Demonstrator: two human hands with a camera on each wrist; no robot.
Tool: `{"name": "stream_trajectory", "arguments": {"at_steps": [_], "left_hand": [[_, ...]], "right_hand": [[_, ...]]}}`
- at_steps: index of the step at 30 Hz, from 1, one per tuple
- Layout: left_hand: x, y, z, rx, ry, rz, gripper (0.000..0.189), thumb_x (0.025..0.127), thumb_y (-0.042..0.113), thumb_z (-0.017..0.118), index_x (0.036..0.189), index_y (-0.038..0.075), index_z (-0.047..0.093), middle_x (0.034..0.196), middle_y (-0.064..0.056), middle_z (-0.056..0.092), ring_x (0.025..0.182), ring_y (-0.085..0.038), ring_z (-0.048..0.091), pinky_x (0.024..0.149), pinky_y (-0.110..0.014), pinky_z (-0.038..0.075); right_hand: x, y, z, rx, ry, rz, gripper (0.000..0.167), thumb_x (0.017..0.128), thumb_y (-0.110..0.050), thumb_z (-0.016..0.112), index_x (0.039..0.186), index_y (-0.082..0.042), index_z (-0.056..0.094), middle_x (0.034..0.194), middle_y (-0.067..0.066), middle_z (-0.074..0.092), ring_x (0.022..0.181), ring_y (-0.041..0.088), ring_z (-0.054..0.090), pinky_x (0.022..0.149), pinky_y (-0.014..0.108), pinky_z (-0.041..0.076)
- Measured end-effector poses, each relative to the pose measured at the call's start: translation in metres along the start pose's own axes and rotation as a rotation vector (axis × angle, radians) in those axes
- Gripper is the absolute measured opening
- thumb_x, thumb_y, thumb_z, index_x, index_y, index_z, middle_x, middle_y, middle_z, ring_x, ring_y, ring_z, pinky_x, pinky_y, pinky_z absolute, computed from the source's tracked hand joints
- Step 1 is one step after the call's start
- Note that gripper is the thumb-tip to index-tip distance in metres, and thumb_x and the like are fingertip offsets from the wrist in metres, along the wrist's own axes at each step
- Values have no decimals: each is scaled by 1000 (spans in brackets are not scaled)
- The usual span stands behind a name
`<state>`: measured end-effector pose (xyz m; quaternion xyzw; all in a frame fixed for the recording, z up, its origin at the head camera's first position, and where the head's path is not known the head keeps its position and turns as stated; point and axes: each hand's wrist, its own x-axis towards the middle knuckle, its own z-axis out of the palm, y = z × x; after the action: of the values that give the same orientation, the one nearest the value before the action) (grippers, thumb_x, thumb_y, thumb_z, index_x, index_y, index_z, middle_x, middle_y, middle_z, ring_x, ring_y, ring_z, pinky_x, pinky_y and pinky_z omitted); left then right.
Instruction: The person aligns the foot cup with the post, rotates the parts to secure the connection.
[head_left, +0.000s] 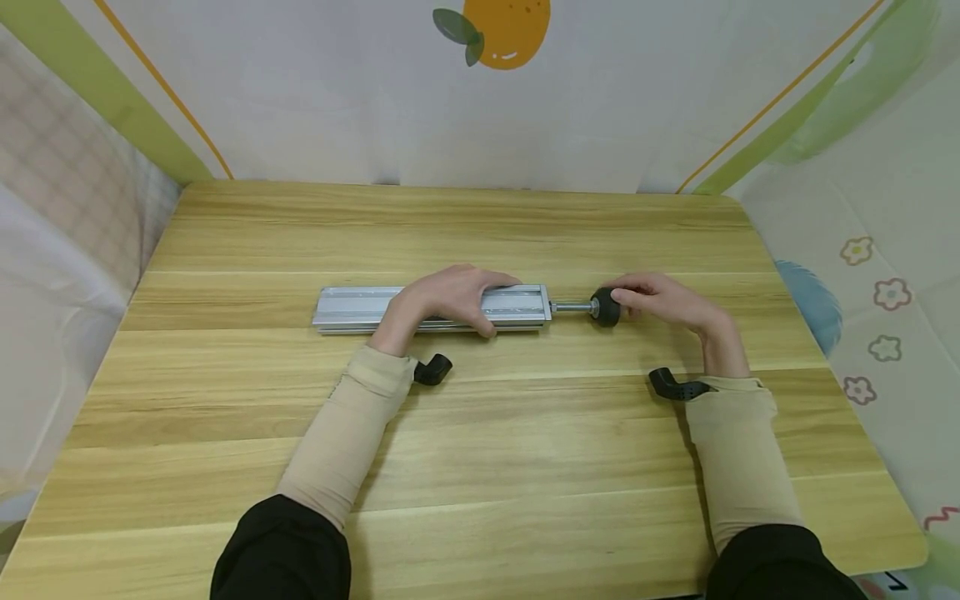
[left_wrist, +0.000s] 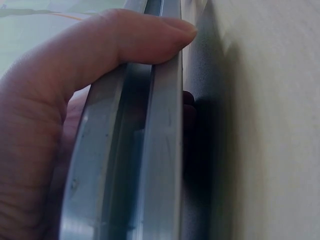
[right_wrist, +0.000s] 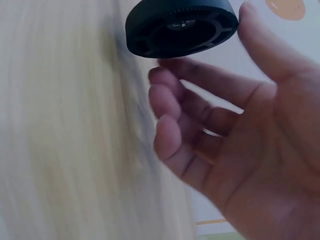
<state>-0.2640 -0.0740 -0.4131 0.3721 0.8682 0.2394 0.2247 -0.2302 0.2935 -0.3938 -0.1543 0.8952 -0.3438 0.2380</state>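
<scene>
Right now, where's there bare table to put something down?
The table is bare between the tan sleeves, from the metal bar to the far edge, and left of the bar. It's crowded across the middle: the left hand grips the bar and the right hand pinches the black knob.

The left hand point(head_left: 452, 295) covers part of the middle of the metal profile point(head_left: 357, 307). In the left wrist view, the profile runs past the top and bottom edges, above and below this hand; the fingers behind the profile are mostly hidden. In the right wrist view, the top edge cuts off the black foot point(head_left: 605, 311) at the fingertips of the right hand point(head_left: 666, 300); the rod point(head_left: 573, 307) beyond it is hidden. The tabletop point(right_wrist: 60, 150) beside this hand is blurred.
</scene>
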Motion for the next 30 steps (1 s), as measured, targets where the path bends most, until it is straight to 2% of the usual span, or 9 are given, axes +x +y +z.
{"name": "stream_trajectory", "arguments": {"at_steps": [2,5,7,9,16,19,22,26,30], "left_hand": [[0,0,0,-3,-2,0,88,72,32,79,155,29,47,144,-1,61,115,-20,57,107,-43,44],[1,0,0,-4,0,2,89,72,32,79,155,28,47,144,-1,61,115,-20,57,107,-43,44],[0,0,-1,-3,3,4,89,72,32,80,155,28,48,145,-1,61,115,-20,57,108,-42,44],[1,0,-1,1,5,6,89,72,32,80,155,28,48,145,-1,61,116,-20,57,108,-42,44],[0,0,0,3,0,5,89,72,32,79,155,27,47,147,-1,60,119,-20,57,110,-44,43],[1,0,0,2,2,1,89,72,33,79,155,27,47,146,-1,60,118,-20,57,110,-43,44],[1,-1,1,1,5,-1,89,72,33,80,155,28,47,145,0,60,117,-19,57,109,-42,44],[1,-1,1,0,7,-3,89,72,33,80,155,27,47,144,0,61,116,-19,57,108,-42,44],[0,-1,1,-7,13,-9,89,71,32,80,154,28,48,141,0,62,113,-20,57,105,-41,45]], "right_hand": [[1,0,1,33,27,-11,46,101,-22,64,144,-9,57,121,10,64,102,20,58,88,30,50],[4,0,2,86,40,-36,66,86,-11,82,145,-9,52,135,10,56,112,19,54,92,24,49],[7,-1,3,111,25,-48,79,78,-7,88,145,-7,47,139,13,51,116,20,52,94,24,49],[9,-2,5,111,11,-59,84,74,-5,90,145,-6,44,141,15,47,118,22,50,95,24,48],[11,-4,7,113,31,-88,84,72,1,90,142,0,43,137,18,48,114,22,51,94,25,48],[11,-3,7,110,56,-94,83,74,0,89,144,0,44,133,16,52,111,18,53,93,25,49],[7,-1,5,90,66,-74,68,84,-5,82,143,-2,49,129,14,57,109,14,55,91,24,49],[1,0,1,51,29,-41,48,98,-15,68,143,-4,53,130,15,61,110,12,57,89,24,49],[1,-1,0,34,0,-38,47,102,-21,63,144,-3,53,131,16,60,110,9,56,88,25,50]]}}
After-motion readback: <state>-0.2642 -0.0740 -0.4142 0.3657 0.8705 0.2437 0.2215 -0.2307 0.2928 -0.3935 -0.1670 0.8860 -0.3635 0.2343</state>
